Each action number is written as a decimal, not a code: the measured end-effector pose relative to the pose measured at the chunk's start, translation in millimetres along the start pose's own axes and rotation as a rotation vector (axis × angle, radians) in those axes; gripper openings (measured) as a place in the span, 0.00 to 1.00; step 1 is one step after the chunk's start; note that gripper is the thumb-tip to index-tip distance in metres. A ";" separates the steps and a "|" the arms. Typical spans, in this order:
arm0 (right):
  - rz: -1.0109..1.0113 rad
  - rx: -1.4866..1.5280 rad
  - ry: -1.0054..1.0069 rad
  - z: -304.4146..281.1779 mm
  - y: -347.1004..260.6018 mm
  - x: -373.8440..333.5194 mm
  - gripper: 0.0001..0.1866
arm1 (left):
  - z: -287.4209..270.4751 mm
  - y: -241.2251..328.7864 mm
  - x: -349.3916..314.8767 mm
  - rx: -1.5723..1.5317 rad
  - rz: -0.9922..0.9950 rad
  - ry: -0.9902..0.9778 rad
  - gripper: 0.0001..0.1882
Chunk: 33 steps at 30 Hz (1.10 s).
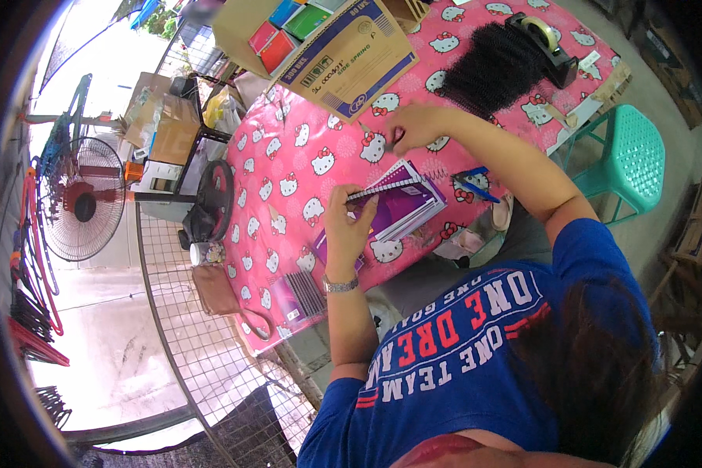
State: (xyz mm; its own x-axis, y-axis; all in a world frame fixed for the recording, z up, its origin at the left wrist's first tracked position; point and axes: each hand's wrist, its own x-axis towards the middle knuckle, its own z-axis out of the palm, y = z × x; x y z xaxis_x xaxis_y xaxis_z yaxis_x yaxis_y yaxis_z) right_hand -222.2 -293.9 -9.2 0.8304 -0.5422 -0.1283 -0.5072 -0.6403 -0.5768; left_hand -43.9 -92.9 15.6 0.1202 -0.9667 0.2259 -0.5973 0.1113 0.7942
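Note:
My left hand (352, 220) grips a purple notebook (394, 204) by its punched edge, thumb lying across the cover. Under and beside it are more purple covers and white pages. Further off, my right hand (415, 128) hovers over the table near the carton, fingers curled together; a small dark bit shows at the fingertips, too small to name. A loose spiral wire (437, 176) lies at the notebook's far right corner. Blue-handled pliers (476, 186) rest to the right of the notebooks, below my right forearm.
A carton (352, 66) of colourful notebooks stands at the back. Black spiral coils (493, 72) lie heaped beside a tape dispenser (550, 54). Bound notebooks (300, 298) sit at the near left of the pink table cover (288, 160). A green stool (630, 156) stands right, a fan (86, 204) left.

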 end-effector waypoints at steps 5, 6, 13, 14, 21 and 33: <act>0.184 -0.292 0.329 87.9 100.0 -28.6 0.35 | 6.0 0.7 -0.2 -0.136 -0.132 0.096 0.09; 0.168 -0.295 0.327 95.4 96.4 -37.5 0.35 | 3.8 -2.9 -3.5 -0.201 -0.119 0.165 0.09; 0.131 -0.331 0.523 164.7 55.1 -149.1 0.31 | 14.6 -1.2 -10.7 -0.148 -0.270 0.236 0.10; 0.125 -0.331 0.521 161.8 55.8 -150.1 0.31 | 21.1 9.9 -7.8 -0.134 -0.187 0.283 0.11; -0.171 0.153 0.907 74.5 -50.6 -132.5 0.28 | 17.3 -19.7 -14.4 -0.241 -0.221 0.300 0.11; -0.319 -0.026 0.756 65.8 -116.5 -93.2 0.27 | 24.7 -26.8 -18.0 -0.122 -0.039 0.424 0.13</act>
State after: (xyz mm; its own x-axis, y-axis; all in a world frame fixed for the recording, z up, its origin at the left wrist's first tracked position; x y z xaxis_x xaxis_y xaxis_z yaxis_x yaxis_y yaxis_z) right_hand -225.3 -132.9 16.9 0.5607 -0.5458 0.6226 -0.2854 -0.8333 -0.4735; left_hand -49.6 -84.2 -23.7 0.4711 -0.7935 0.3853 -0.4905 0.1274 0.8621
